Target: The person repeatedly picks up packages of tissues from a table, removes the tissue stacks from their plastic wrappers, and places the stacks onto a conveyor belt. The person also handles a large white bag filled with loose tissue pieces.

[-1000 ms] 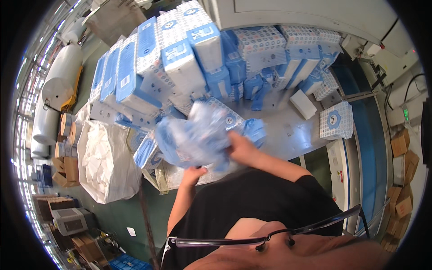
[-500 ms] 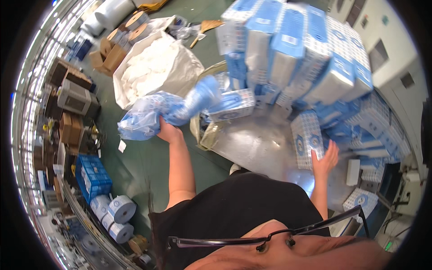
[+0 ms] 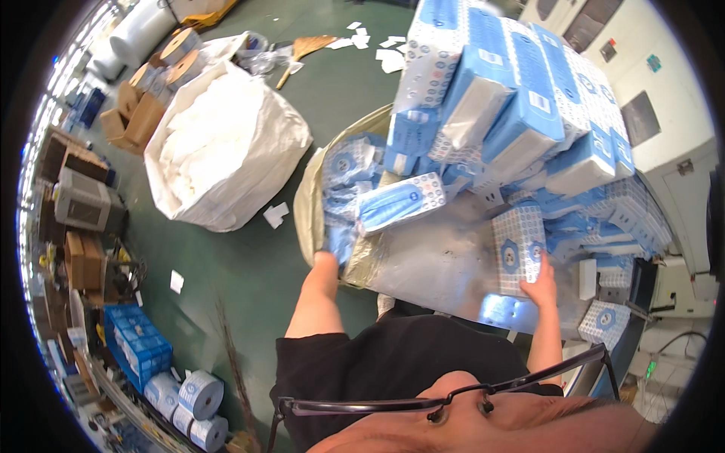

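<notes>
At the bench's [image 3: 430, 260] left edge, film [image 3: 346, 170] already lies in the sack [image 3: 308, 208], the left hand [image 3: 325, 263] there too, grip hidden; the right hand [image 3: 541, 286], spread, touches a pack [image 3: 516, 235] left outside the stack [image 3: 529, 113].

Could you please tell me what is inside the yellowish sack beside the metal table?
Crumpled blue-and-white plastic film shows inside the yellowish sack. It covers whatever lies deeper; the left hand is mostly hidden there.

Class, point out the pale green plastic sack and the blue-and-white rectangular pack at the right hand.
Pale green plastic sack [image 3: 309, 208]: head view, left wall.
Blue-and-white rectangular pack [image 3: 516, 235]: head view, broad patterned face.
</notes>
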